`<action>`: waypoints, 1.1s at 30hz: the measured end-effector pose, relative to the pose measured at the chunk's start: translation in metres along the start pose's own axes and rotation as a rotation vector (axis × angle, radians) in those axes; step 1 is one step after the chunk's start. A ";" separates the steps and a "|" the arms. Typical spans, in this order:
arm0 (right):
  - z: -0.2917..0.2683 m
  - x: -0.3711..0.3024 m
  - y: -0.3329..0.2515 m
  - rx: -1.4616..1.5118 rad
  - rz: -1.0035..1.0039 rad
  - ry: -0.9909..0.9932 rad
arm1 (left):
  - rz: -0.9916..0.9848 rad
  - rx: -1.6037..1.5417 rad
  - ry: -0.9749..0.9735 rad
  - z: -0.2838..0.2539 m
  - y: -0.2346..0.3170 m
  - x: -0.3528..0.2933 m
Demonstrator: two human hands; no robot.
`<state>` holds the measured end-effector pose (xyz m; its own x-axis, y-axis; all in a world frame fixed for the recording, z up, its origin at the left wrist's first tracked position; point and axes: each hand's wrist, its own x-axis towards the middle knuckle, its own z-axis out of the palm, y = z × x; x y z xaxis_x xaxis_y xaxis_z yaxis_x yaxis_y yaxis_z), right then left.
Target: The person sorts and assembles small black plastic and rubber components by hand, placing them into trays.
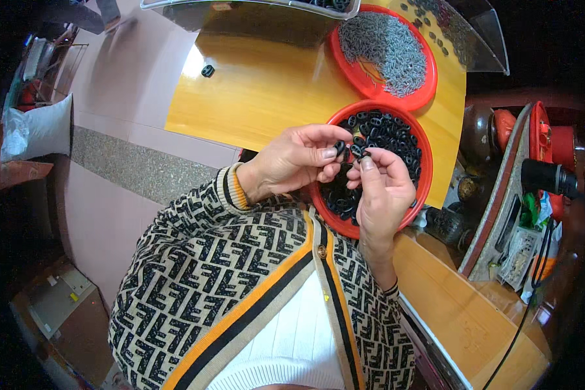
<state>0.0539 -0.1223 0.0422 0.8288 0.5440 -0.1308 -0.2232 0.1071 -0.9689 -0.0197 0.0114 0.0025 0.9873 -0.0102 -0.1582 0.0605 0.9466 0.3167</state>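
Note:
Over a red round basin [427, 162] full of small black oval plastic parts [390, 133], my two hands meet close together. My left hand [292, 159] pinches one black oval part [340, 147] between thumb and fingers. Just to its right, my right hand [382, 188] is closed, thumb against fingertips, at a small dark piece [363, 156]; its exact shape is hard to make out against the parts behind. Beyond the basin lies a red plate [424, 97] heaped with small grey metal pins or screws [396, 55].
A single black part [207, 71] lies on the yellow tabletop [253, 97]. At the far edge stands a clear plastic bin [260, 10]; another clear container [487, 39] is at the far right. Jars and a cluttered shelf [500, 195] border the right side.

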 end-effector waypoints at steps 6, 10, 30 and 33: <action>0.003 -0.003 0.000 -0.107 -0.031 0.026 | 0.056 0.039 -0.052 -0.005 -0.005 0.002; 0.005 -0.004 -0.001 -0.162 -0.015 0.038 | 0.085 0.062 -0.070 -0.006 -0.007 0.002; -0.011 0.001 -0.005 -0.192 0.019 0.014 | 0.205 0.472 0.056 0.006 -0.015 0.010; -0.012 0.001 -0.001 -0.200 -0.001 0.010 | 0.230 0.522 0.031 0.007 -0.016 0.010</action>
<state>0.0606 -0.1315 0.0402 0.8342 0.5357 -0.1304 -0.1162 -0.0604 -0.9914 -0.0101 -0.0063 0.0028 0.9795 0.1938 -0.0555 -0.0829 0.6383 0.7653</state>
